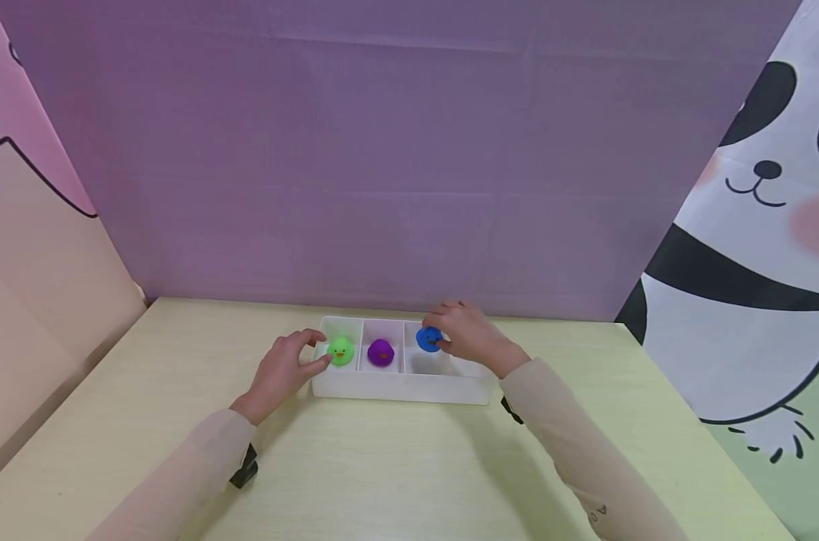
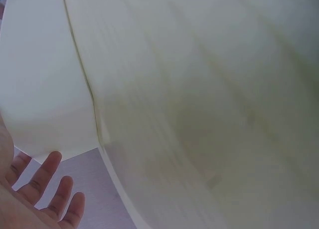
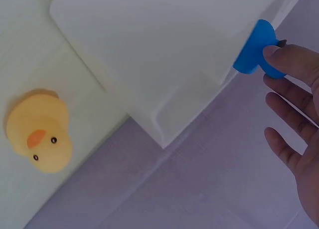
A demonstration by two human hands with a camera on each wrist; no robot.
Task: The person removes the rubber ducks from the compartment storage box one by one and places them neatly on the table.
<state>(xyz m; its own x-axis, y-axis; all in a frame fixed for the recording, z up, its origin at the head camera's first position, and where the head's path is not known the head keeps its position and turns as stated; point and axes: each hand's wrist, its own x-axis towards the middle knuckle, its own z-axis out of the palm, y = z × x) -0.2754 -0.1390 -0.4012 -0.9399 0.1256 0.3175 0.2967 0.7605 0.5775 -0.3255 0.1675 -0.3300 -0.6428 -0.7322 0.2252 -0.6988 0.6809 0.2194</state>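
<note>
A white divided tray [image 1: 401, 387] stands on the table. My right hand [image 1: 469, 334] pinches a blue rubber duck [image 1: 428, 339] between thumb and fingers, over the right-hand compartment. In the right wrist view, the blue duck [image 3: 259, 48] overlaps the tray's far edge. A green rubber duck [image 1: 341, 351] sits in the left compartment, a purple one [image 1: 381, 352] in the middle. My left hand [image 1: 284, 372] is at the tray's left end, thumb and index finger spread beside the green duck. Its fingers [image 2: 46, 178] show loosely apart in the left wrist view.
A yellow rubber duck [image 3: 42, 131] lies on the table beside the tray's right end; my right arm hides it in the head view. A purple backdrop [image 1: 396, 165] rises behind the table [image 1: 382, 473]. Printed panels, one with a panda [image 1: 768, 323], flank both sides.
</note>
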